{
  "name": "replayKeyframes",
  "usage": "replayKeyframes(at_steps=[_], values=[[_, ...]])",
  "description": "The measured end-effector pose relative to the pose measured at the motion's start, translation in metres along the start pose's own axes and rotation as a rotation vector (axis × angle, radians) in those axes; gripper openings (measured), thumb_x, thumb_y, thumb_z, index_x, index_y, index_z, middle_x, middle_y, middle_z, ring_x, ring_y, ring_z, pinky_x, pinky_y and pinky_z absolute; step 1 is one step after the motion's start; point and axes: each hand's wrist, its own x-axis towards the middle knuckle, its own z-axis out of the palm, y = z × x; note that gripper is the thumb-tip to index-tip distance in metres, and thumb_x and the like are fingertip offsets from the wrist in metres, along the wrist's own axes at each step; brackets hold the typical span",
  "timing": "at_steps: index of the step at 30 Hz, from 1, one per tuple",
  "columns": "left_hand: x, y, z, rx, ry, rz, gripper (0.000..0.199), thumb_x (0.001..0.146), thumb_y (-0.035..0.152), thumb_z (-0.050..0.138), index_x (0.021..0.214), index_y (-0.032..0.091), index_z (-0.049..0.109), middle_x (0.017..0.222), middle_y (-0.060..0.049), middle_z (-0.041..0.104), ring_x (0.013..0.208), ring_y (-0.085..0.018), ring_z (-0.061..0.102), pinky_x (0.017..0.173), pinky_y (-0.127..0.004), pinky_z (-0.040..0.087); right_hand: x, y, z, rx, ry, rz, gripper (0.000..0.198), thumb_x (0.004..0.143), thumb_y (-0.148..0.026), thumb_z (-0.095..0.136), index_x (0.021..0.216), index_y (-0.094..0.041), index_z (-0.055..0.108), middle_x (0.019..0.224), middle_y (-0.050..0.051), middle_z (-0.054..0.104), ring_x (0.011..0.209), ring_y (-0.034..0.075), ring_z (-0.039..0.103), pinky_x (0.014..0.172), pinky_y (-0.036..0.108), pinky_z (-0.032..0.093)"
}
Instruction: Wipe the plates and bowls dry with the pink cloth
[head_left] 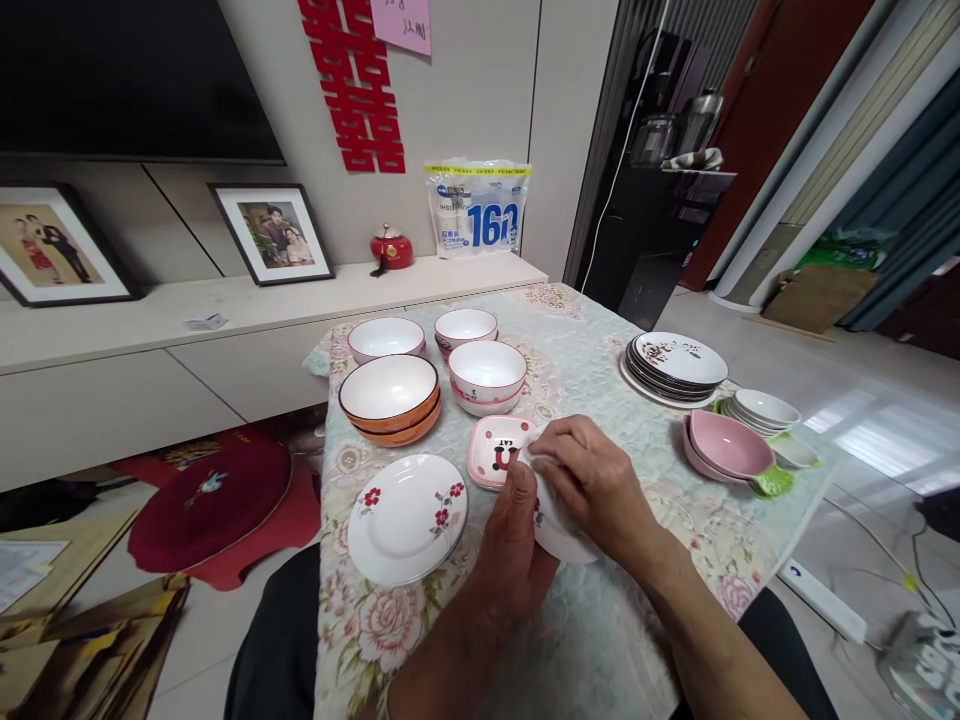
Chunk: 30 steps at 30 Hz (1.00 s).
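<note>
My left hand (pixel 511 535) is closed around the edge of a white plate (pixel 564 535) with a red flower on it, held tilted above the table. Pinched in my right hand (pixel 592 478) is a thin white wipe or tissue (pixel 529 446), pressed against the upper rim of that plate. My fingers hide much of the wipe and part of the plate. Just behind my hands lies a small pink-rimmed dish (pixel 489 440) marked CAT. Left of my left hand, white plates with red flowers (pixel 409 520) rest in a low stack on the table.
Orange bowls (pixel 390 390), red-rimmed bowls (pixel 487 372) and further bowls stand stacked behind. At right are stacked plates (pixel 679 360), small white bowls (pixel 765 410) and pink leaf-handled bowls (pixel 729 445). A flowered cloth (pixel 390 625) covers the table; a red stool (pixel 214 500) stands left.
</note>
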Motion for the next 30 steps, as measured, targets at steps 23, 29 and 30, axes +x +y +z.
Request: replayKeyframes(at_steps=[23,29,30], values=[[0.007,0.003,-0.002,-0.047,0.094,-0.031,0.066,0.087,0.039,0.068,0.145,0.022,0.043,0.122,-0.014,0.071,0.115,-0.03,0.066,0.1,-0.046,0.051,-0.002,0.05,-0.034,0.039,0.141,0.408,0.021,0.094,-0.034,0.055,0.098,-0.02,0.071,0.098,0.007,0.069,0.093,0.023,0.063,0.085,0.037,0.046],[0.008,0.012,0.003,-0.071,0.067,0.062,0.076,0.081,0.021,0.073,0.149,0.022,0.038,0.118,-0.013,0.073,0.115,-0.031,0.066,0.103,-0.049,0.049,-0.003,0.044,-0.038,0.613,-0.241,0.643,0.032,0.082,-0.046,0.071,0.098,-0.018,0.071,0.092,0.003,0.072,0.086,0.022,0.065,0.074,0.031,0.05],[0.008,0.013,0.003,-0.077,0.063,0.066,0.076,0.082,0.021,0.073,0.149,0.021,0.038,0.118,-0.014,0.073,0.116,-0.032,0.066,0.103,-0.05,0.048,-0.003,0.041,-0.036,0.68,-0.286,0.664,0.033,0.08,-0.045,0.074,0.1,-0.018,0.071,0.093,0.003,0.073,0.086,0.022,0.065,0.074,0.03,0.051]])
